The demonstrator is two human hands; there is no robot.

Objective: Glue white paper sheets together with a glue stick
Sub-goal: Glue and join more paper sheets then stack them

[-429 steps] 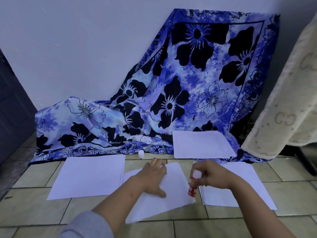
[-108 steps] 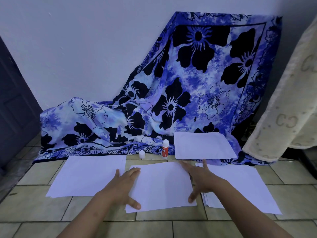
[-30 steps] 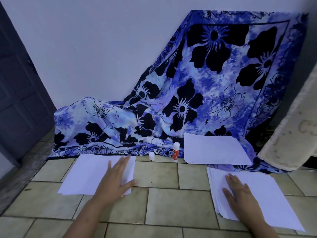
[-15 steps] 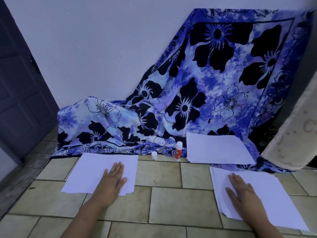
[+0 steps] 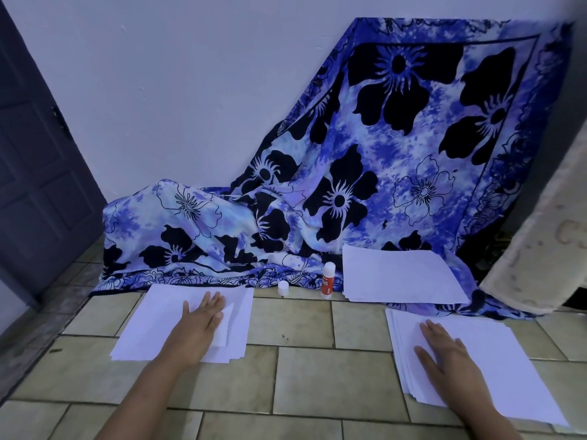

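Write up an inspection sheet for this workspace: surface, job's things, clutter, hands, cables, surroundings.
Surface: tiled floor, bare between the paper piles.
Job's things: left paper stack slightly fanned; right paper stack fanned at its left edge; far paper stack lying on the cloth; glue stick upright, uncapped; its white cap standing apart to its left.
Clutter: nothing seen.
Hands: left hand flat on the left stack; right hand flat on the right stack; neither holds anything.
Cables: nothing seen.
Surroundings: blue floral cloth draped against a white wall; dark door at left; beige fabric at right.
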